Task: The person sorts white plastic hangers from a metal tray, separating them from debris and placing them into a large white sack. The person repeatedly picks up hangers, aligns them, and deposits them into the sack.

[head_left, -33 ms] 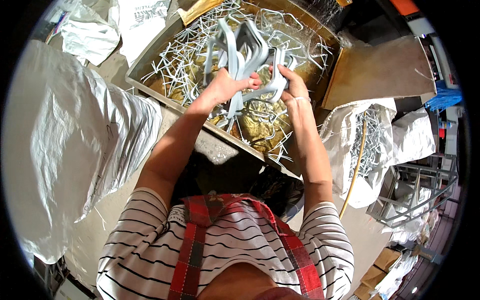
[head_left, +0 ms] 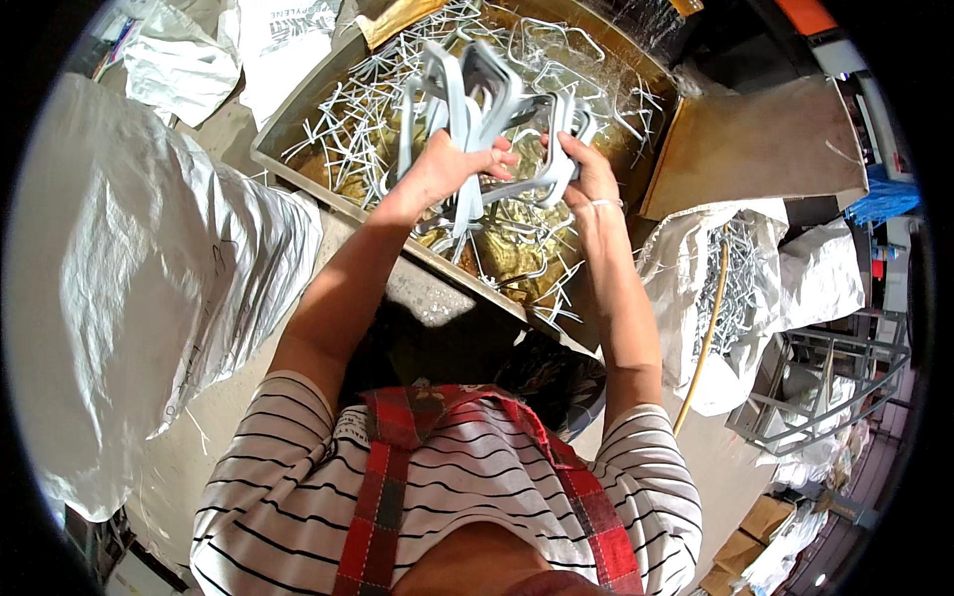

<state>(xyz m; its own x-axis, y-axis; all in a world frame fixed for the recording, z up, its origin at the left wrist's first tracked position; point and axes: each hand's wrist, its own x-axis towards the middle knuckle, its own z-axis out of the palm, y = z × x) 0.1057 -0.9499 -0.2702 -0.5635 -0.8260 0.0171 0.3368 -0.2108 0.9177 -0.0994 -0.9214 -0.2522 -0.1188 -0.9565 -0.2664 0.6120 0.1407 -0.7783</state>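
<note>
Both of my hands hold a bundle of pale grey bent metal brackets point(head_left: 487, 99) above a large metal tray point(head_left: 298, 124). My left hand point(head_left: 447, 164) grips the bundle from the left side, fingers wrapped around several pieces. From the right, my right hand point(head_left: 586, 164) clasps the same bundle. The tray is filled with many loose grey metal pieces point(head_left: 358, 129) lying in a tangle on a yellowish bottom.
A big white woven sack point(head_left: 149, 258) bulges at my left. Another open white sack point(head_left: 735, 288) holding grey metal pieces and a yellow hose stands at my right. A brown board point(head_left: 765, 149) lies beyond it, a metal frame point(head_left: 815, 397) further right.
</note>
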